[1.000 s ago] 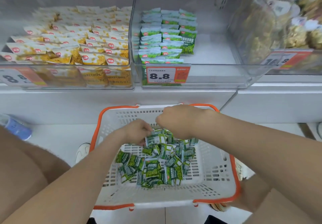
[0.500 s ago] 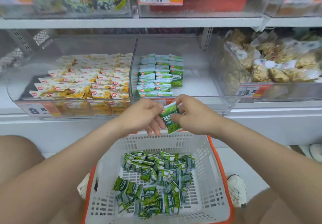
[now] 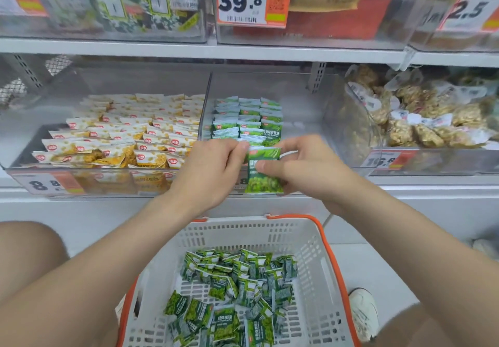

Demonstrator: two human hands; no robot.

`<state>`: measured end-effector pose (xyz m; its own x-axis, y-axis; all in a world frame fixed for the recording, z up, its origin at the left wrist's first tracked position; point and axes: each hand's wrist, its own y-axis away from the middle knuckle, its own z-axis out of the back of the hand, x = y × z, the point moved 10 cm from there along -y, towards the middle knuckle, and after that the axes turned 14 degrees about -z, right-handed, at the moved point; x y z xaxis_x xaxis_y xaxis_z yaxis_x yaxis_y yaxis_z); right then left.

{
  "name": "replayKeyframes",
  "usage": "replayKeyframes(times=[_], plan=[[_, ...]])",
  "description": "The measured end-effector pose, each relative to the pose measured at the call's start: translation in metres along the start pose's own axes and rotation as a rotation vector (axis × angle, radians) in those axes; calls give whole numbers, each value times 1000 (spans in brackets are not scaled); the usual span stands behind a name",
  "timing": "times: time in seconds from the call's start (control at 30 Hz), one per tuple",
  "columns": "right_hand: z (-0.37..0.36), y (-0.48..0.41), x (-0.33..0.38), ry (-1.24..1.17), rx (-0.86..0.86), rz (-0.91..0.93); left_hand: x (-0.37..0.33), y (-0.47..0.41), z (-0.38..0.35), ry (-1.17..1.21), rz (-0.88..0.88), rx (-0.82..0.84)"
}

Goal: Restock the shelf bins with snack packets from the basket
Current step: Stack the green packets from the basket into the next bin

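Both the left grip (image 3: pixel 213 171) and right grip (image 3: pixel 310 171) pinch one green packet (image 3: pixel 263 183) upright, long axis seemingly vertical.

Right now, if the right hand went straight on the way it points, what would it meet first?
Likely the left hand, which pinches the same green packet that the right hand holds, though depth is unclear.

Landmark: middle bin (image 3: pixel 302 119).
In it, left side: stacked packets (image 3: pixel 248 117) in rows.
Left of it, touching: left bin (image 3: pixel 81 98).
Right of it: right bin (image 3: pixel 351 130).
Above it: upper shelf (image 3: pixel 189 49), carrying more bins.
At its front edge: held packet (image 3: pixel 263 173), between left hand (image 3: pixel 213 168) and right hand (image 3: pixel 305 168).
Before and below it: basket (image 3: pixel 318 238), loose packets (image 3: pixel 232 292) inside.
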<state>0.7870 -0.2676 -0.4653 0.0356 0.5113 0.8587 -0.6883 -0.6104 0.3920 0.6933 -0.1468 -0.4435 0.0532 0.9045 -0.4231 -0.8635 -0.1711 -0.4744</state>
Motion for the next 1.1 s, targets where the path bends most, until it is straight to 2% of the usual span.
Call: replayKeyframes(times=[0.1, 0.17, 0.23, 0.4, 0.67, 0.8, 0.87, 1.0, 1.1], plan=[[38, -14, 19, -4, -215, 117, -4, -5, 21, -350, -88, -150], [60, -27, 27, 160, -403, 178, -5, -12, 17, -466, -190, -145], [67, -46, 28, 335, -485, 170, 2, -19, 6, -521, -217, -64], [54, -112, 10, 524, -402, 34, 20, -22, -22, -672, -140, 163], [43, -162, 7, 609, -427, -60, 19, -21, -21, -708, -261, 173], [56, -160, 14, 665, -573, -65, 21, -20, -22, -711, -272, 199], [53, -163, 14, 748, -587, -63, 22, -20, -22, -715, -273, 202], [37, -168, 6, 771, -395, -46, 23, -18, -23, -683, -264, 221], [31, -151, 3, 825, -282, -6, 26, -17, -20, -561, -235, 224]])
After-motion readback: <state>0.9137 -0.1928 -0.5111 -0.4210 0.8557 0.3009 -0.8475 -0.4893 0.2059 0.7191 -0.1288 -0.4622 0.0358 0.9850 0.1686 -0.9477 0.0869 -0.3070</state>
